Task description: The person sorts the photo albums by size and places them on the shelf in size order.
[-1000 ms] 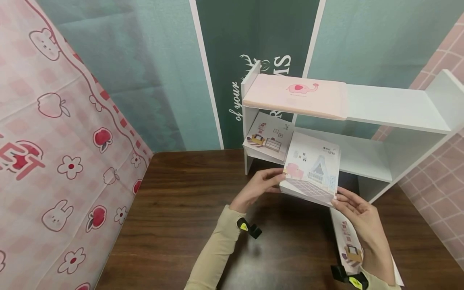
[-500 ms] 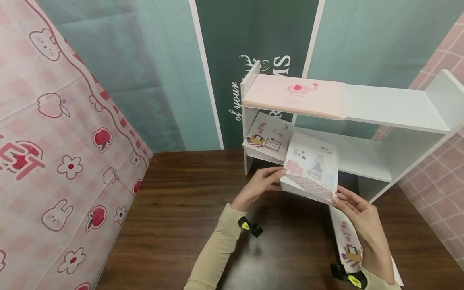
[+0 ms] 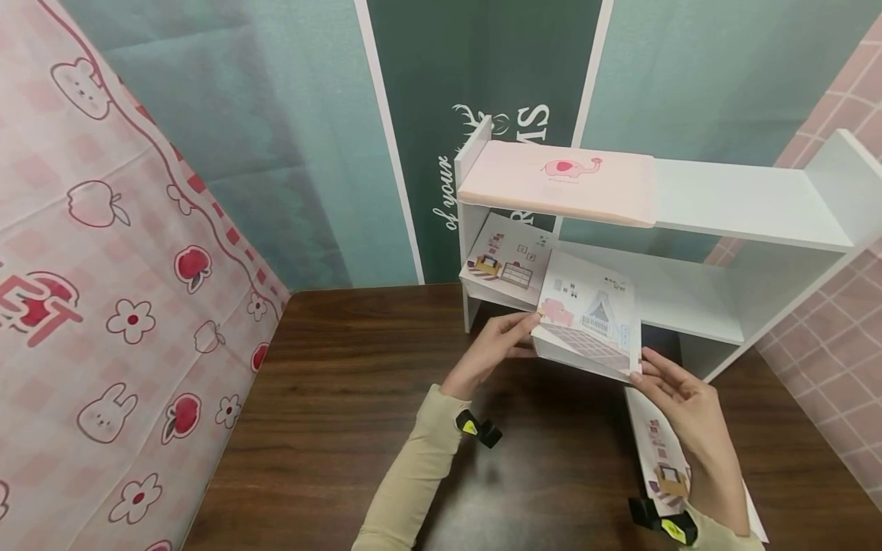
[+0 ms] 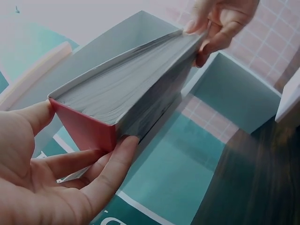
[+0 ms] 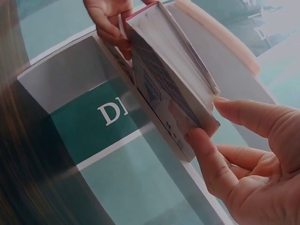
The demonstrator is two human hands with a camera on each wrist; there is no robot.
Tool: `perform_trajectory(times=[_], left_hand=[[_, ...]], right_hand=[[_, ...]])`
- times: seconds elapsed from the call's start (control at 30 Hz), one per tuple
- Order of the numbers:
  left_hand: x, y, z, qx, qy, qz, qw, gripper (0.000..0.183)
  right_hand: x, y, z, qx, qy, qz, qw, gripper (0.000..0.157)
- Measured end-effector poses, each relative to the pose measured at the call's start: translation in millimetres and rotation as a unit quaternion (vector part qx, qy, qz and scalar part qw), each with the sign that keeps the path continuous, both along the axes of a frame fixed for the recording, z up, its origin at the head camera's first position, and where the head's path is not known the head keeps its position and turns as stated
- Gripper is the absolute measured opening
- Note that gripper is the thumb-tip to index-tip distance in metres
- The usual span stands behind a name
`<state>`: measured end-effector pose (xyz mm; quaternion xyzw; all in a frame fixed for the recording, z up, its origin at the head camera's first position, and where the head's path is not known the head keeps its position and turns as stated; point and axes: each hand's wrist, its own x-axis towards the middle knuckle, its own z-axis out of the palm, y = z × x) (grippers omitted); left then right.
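Dark wood-grain table (image 3: 331,390), backed by teal panels (image 3: 303,161) with white lettering, pink printed cloth (image 3: 131,337) along the left. One white shelf unit (image 3: 696,295), standing at the right. On its top board: one pale pink item (image 3: 551,182), elephant print. On its middle board, left end: one boxy illustrated volume (image 3: 513,256), lying slanted. On the table, partly behind the right forearm: one further printed item (image 3: 660,459). Principal piece: one thick illustrated book (image 3: 589,310), printed cover up, located before the middle board and just right of the slanted volume, its far part over the board — whether board or neighbour touches it, cannot tell. Left hand (image 3: 491,348): narrow pinch at the book's left near corner, thumb and fingers about the red spine (image 4: 86,129). Right hand (image 3: 691,413): narrow pinch at the opposite near corner, thumb and fingertips. Pages (image 4: 124,77) visible between the covers. Handling note, by judgement: the book looks thick for two corner holds, so even support from both sides seems wise; pinch firmly enough that covers and pages travel as one block; guide the far edge level onto the board, clear of the slanted volume; slide rather than drop — and free the lower fingers only once the board bears the weight.
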<state>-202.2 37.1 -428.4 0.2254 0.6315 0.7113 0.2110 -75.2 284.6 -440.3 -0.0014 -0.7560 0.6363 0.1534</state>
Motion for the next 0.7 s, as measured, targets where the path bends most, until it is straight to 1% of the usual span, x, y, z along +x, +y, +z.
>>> perform_trajectory(times=[0.1,0.3,0.33,0.4,0.53,0.63,0.7], left_hand=[[2.2,0.2,2.8,-0.004,0.009,0.011,0.9999,0.037],[14.0,-2.7,22.7,-0.022,0.043,0.045,0.9978,0.036],[14.6,-2.6,23.3,-0.026,0.049,0.053,0.9971,0.036],[13.8,-1.2,20.4,-0.031,0.057,0.068,0.9956,0.035],[10.9,2.9,8.8,-0.038,0.075,0.1,0.9914,0.033],[12.4,4.8,5.0,-0.042,0.105,0.118,0.9865,0.033],[13.9,5.5,3.4,-0.042,0.126,0.124,0.9832,0.034]], right_hand=[[0.0,-2.0,1.1,0.04,0.008,-0.022,0.999,0.051],[0.3,-6.5,3.9,0.106,0.021,-0.057,0.992,0.054],[0.7,-7.3,4.3,0.115,0.022,-0.061,0.991,0.054],[1.9,-9.2,5.5,0.143,0.025,-0.072,0.987,0.052],[5.2,-13.6,8.8,0.19,0.025,-0.084,0.978,0.051],[8.0,-18.5,11.7,0.227,0.011,-0.092,0.969,0.056],[9.0,-22.0,13.6,0.251,0.001,-0.099,0.963,0.059]])
